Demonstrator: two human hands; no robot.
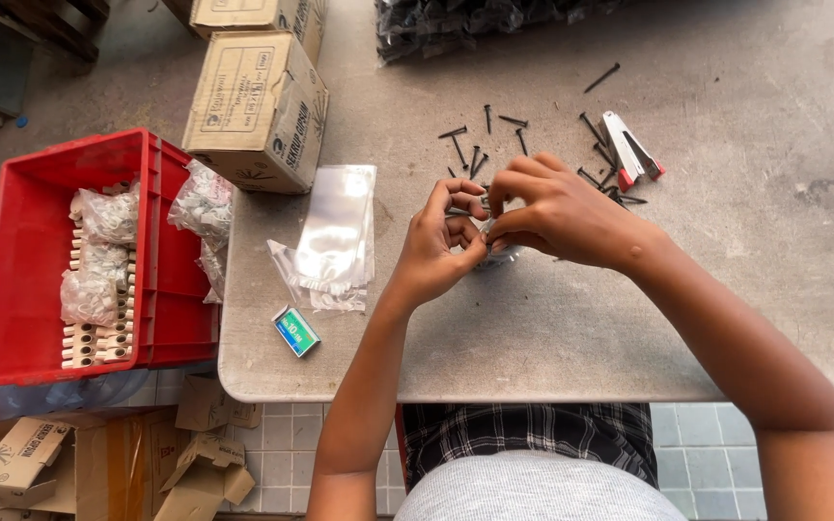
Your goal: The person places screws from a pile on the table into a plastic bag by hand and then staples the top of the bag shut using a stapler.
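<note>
Two hands were closed on one small clear bag (490,234) above the grey table (533,338): left hand (441,241) and right hand (557,212) pinched it, apparently for filling. Loose black screws (475,154), a stapler (629,147) and spare bags (335,232) were laid nearby.

You have one view only, from the camera on your head, looking almost straight down and close over the grey surface (533,328). Your left hand (441,241) and right hand (557,212) sit near the centre of the frame, your lap at the bottom edge, and a red crate (26,232) and tiled floor (282,444) on the left side.
</note>
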